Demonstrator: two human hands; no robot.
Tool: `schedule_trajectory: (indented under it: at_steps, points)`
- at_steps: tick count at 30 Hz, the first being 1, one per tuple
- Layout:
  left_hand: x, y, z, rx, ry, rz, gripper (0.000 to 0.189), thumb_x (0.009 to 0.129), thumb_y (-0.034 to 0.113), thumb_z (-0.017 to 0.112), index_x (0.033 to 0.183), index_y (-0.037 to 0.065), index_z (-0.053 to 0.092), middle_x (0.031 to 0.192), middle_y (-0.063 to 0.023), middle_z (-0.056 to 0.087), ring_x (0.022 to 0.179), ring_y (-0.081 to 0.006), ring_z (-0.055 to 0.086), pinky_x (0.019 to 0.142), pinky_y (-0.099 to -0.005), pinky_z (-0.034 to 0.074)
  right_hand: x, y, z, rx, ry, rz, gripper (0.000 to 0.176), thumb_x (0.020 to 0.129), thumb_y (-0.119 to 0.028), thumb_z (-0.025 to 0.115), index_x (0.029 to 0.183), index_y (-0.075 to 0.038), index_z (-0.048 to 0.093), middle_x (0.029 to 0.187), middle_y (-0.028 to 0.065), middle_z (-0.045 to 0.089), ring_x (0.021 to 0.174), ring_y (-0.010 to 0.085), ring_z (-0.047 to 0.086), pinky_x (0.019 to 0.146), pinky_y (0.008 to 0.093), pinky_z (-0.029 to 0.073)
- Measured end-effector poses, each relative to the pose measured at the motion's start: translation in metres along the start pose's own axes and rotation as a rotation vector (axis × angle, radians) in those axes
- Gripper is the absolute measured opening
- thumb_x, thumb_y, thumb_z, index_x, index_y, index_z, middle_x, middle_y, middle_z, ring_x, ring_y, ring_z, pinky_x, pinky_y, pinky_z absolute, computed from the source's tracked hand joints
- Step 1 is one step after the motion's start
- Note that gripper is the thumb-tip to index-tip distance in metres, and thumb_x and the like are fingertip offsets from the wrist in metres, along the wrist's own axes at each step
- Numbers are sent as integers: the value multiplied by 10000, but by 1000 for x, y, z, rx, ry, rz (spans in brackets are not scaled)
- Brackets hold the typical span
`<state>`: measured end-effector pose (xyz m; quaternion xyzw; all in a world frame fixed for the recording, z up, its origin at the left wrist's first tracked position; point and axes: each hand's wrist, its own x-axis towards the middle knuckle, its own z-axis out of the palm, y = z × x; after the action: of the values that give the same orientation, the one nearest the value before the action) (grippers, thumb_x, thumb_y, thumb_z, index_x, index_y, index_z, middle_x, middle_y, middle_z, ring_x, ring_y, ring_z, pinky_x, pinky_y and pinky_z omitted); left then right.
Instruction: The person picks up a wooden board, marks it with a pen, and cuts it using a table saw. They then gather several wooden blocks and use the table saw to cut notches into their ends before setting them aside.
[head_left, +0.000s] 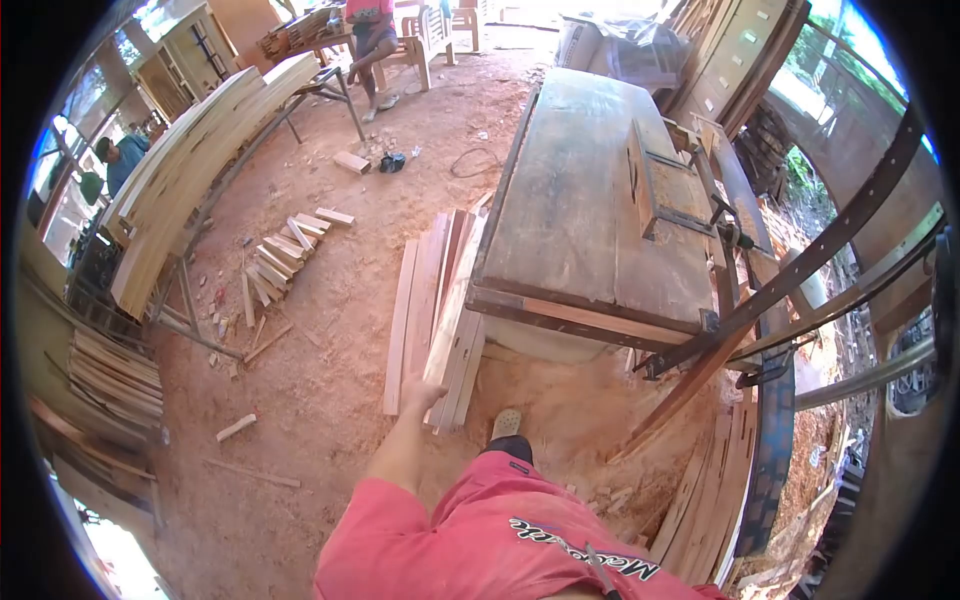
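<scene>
My left hand (422,392) is closed round the near end of a pale wooden board (450,310), which lies on a stack of planks beside the workbench. More planks (404,320) of a pinker tone lie just left of it on the ground. The far end of the held board runs along the left side of the wooden workbench (590,190). My right hand cannot be seen; the red shirt fills the bottom of the view.
Long boards (200,150) rest on a metal stand at the left. Short wood pieces (275,265) lie on the sawdust floor. A seated person (370,40) is at the back, another person (125,155) at the far left. Planks (710,490) lie at the lower right.
</scene>
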<state>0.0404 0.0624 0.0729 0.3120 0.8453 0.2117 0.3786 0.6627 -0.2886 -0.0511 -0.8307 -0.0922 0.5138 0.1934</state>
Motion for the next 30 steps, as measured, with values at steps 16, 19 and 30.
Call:
schedule_trajectory:
  at_steps: [16, 19, 30]
  points:
    - [-28, -197, 61, 625, -602, 143, 547, 822, 346, 661, 1245, -2, 644, 1116, -197, 703, 1080, -372, 651, 943, -443, 497, 19, -256, 70, 60, 335, -597, 335, 866, -123, 679, 1170, 7, 628, 932, 85, 674, 723, 141, 632, 613, 309, 517]
    - [-37, -199, 38, 452, -573, -109, 522, 820, 326, 667, 1219, -10, 653, 1092, -195, 705, 1056, -359, 655, 914, -436, 503, -4, -316, 58, 495, 451, -606, 363, 828, -122, 713, 1146, 21, 613, 968, 83, 662, 754, 166, 630, 676, 315, 525]
    - [31, -36, -3, -446, 56, -73, 356, 891, 344, 653, 1063, 33, 667, 933, -67, 703, 789, -160, 653, 616, -324, 474, 57, -532, -10, 371, 681, -904, 619, 835, -221, 765, 1326, 59, 513, 1207, 191, 634, 1102, 297, 631, 977, 385, 485]
